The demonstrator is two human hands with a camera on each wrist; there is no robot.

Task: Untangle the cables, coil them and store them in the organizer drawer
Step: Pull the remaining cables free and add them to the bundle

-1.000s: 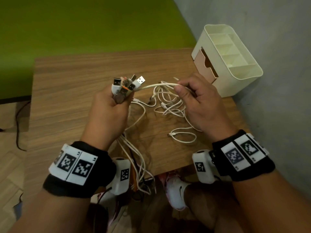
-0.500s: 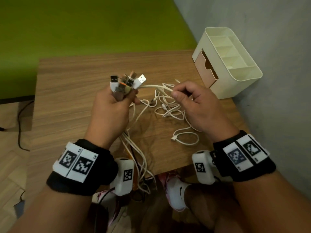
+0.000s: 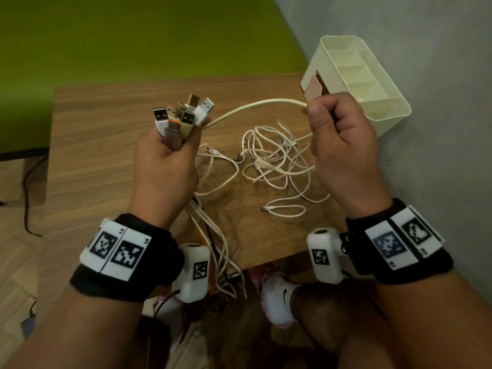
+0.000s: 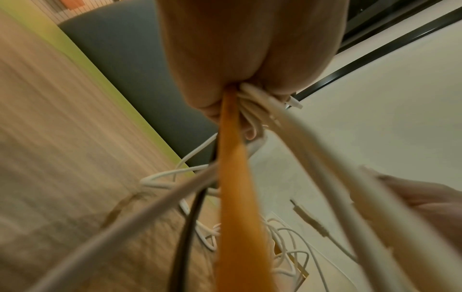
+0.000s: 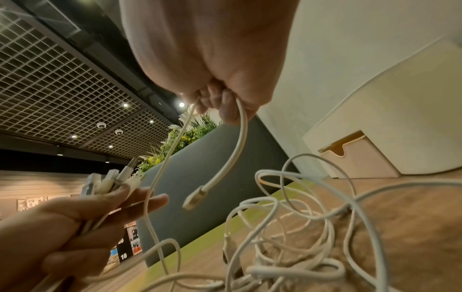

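Note:
My left hand (image 3: pixel 170 153) grips a bundle of several USB plugs (image 3: pixel 183 115), their ends pointing up. Their cords hang below the fist, among them an orange cable (image 4: pixel 237 197) and a black one. My right hand (image 3: pixel 338 134) pinches one white cable (image 3: pixel 255 107) that arcs across from the bundle; its small connector end (image 5: pixel 193 199) dangles below the fist. A tangle of white cables (image 3: pixel 277 161) lies on the wooden table (image 3: pixel 106 155) between my hands. The cream organizer (image 3: pixel 372 83) stands at the back right, its tan drawer (image 3: pixel 315 87) partly pulled out.
The organizer sits against a grey wall (image 3: pixel 426 75) on the right. Green floor (image 3: pixel 133 35) lies beyond the table's far edge. Cords hang over the near edge toward a white shoe (image 3: pixel 279 296) below.
My right hand has slid along the white cable to the right and upward, stretching it away from the bundle. The left hand has kept its grip on the plugs.

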